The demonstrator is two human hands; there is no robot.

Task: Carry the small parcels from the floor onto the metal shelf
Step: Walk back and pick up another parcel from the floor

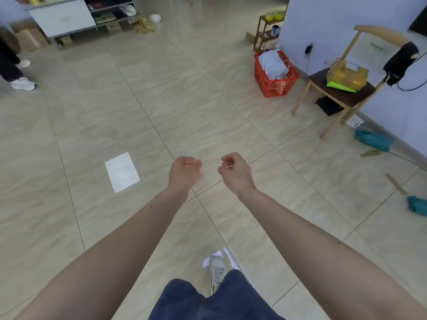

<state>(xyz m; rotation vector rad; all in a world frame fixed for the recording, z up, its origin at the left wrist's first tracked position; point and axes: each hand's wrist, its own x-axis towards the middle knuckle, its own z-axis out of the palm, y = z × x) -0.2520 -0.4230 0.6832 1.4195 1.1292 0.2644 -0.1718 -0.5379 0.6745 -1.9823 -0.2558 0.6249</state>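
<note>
Both my arms reach out over the tiled floor. My left hand (184, 170) is curled into a loose fist with nothing in it. My right hand (234, 169) is also curled shut and holds nothing. A red plastic basket (275, 84) with grey soft parcels (272, 64) stands on the floor at the right, far ahead of my hands. The metal shelf (69, 19) with a white panel and cluttered levels stands at the far left back. A yellow wrapped parcel (347, 73) lies on a wooden chair (339, 93) at the right.
A white bright patch (122, 172) lies on the floor left of my hands. Another person's feet in white shoes (23, 83) stand at the far left. A small wooden rack (268, 31) is by the wall. Teal cloths (372, 140) and tape strips lie at the right.
</note>
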